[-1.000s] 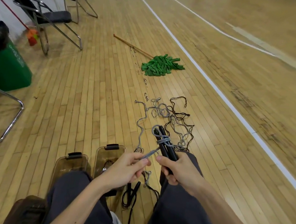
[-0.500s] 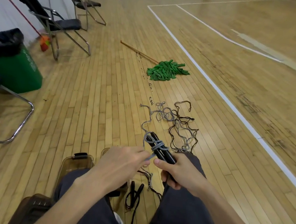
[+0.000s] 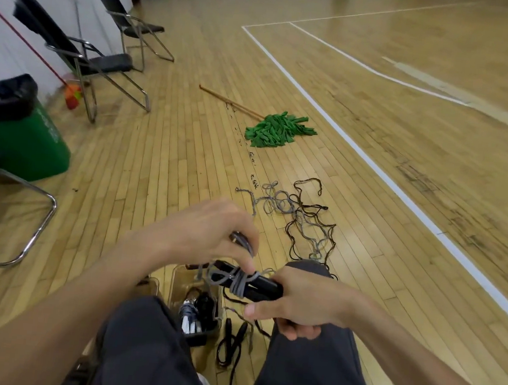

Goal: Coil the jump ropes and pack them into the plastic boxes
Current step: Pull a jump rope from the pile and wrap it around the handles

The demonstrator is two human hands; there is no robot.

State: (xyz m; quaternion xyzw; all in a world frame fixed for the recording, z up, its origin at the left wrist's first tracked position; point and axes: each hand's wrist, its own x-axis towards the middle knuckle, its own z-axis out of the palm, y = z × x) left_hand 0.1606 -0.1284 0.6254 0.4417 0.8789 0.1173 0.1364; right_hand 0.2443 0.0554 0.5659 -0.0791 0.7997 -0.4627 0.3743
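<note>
My right hand [image 3: 303, 304] grips the black jump rope handles [image 3: 263, 287], which lie sideways above my knees. Grey rope [image 3: 237, 280] is wound several turns around the handles. My left hand [image 3: 210, 234] pinches the grey rope just above the wraps. Between my legs stands a clear plastic box [image 3: 179, 281] holding a coiled rope with white and black handles [image 3: 194, 314]. A second box [image 3: 150, 285] shows only its rim beside my left knee. A tangle of grey and dark ropes [image 3: 303, 222] lies on the wooden floor ahead. Another black rope [image 3: 232, 340] lies between my knees.
A green mop [image 3: 276, 129] with a wooden stick lies further ahead. Two folding chairs [image 3: 103, 63] stand at the left by the wall, near a green bin [image 3: 20, 136] with a black bag. A chrome chair leg [image 3: 35, 232] curves at the near left.
The handles have swung from pointing away to lying sideways. My left hand rose over them, drawing the grey rope around. The view tilted up and the boxes came nearer.
</note>
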